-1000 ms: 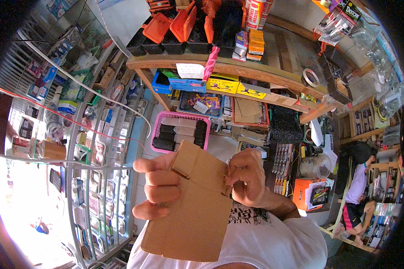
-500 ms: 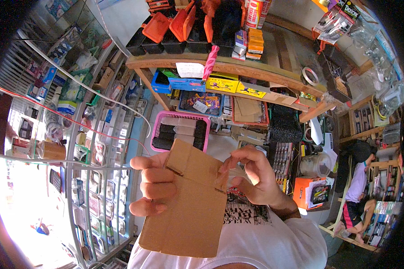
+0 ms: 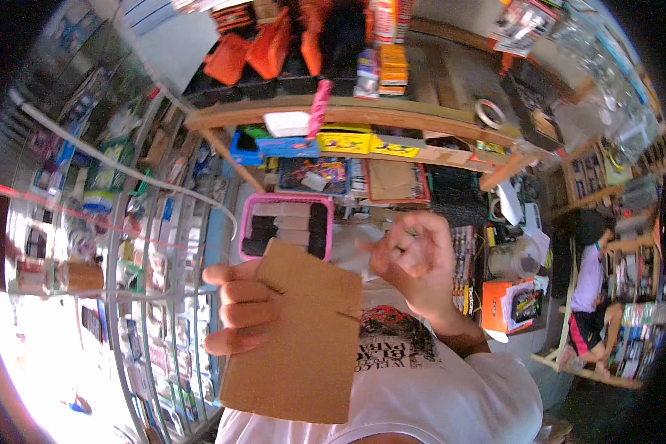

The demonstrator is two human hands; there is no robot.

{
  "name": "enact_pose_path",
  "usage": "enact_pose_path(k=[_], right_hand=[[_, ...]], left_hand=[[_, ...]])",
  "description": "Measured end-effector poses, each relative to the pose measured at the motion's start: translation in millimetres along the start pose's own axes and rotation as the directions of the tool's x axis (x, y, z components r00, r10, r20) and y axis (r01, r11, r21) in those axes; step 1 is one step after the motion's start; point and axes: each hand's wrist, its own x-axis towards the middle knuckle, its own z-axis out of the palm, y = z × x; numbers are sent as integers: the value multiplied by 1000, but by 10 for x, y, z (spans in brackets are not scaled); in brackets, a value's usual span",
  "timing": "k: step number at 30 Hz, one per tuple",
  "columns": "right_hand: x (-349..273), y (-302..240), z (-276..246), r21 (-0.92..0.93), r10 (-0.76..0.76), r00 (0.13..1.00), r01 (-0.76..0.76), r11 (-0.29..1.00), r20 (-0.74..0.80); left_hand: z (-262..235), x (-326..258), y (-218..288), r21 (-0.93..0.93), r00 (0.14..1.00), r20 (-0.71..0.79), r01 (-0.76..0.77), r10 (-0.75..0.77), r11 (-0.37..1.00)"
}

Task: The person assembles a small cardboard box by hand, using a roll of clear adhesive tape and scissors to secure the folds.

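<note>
A flat piece of brown cardboard (image 3: 300,348) is held up in front of my chest, slightly tilted. My left hand (image 3: 238,307) grips its left edge, fingers curled over the front and the thumb hidden. Two short dark slits show in the board, one by my left fingers and one at the right edge. To the right of the board, and apart from it, my right hand (image 3: 418,255) is raised with its fingers curled in toward the thumb. It is somewhat blurred, and whatever may be between those fingers is too small to make out.
Beyond my hands stands a pink basket (image 3: 328,222) with dark and pale packs. A wooden shelf (image 3: 362,115) carries black-and-orange bins and small boxes. Glass shelving (image 3: 118,355) lines the left. An orange box (image 3: 505,305) sits at right; farther off, a person (image 3: 588,296) is seated.
My right hand has moved up and away from the cardboard's right edge, its fingers curling inward. The cardboard, still in my left hand, has turned slightly. The whole view has shifted a little.
</note>
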Motion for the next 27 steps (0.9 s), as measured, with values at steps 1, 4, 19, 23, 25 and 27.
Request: enact_pose_path(k=[1,4,19,23,25,27], right_hand=[[50,55,-128,58,7,998,-4,998,-61],[362,244,-828,-65,-194,946,183,981,-261],[1356,361,-3937,-795,-762,306,29,606,-570],[1289,222,-3866,-664,-712,85,-453,595,-697],[1078,354,-3755,-761,-766,167,-362,538,-621],[991,569,-3045,-805,-738,367,-53,591,-566]], left_hand=[[-21,-17,-15,6,999,-37,13,-13,1000],[-228,4,-45,-4,997,29,67,-67,998],[-476,4,-395,-150,928,329,234,-175,960],[-566,-48,-442,-216,933,316,248,-173,944],[-442,-121,-406,-194,934,280,283,-223,939],[-459,-92,-343,-94,916,309,297,-256,950]])
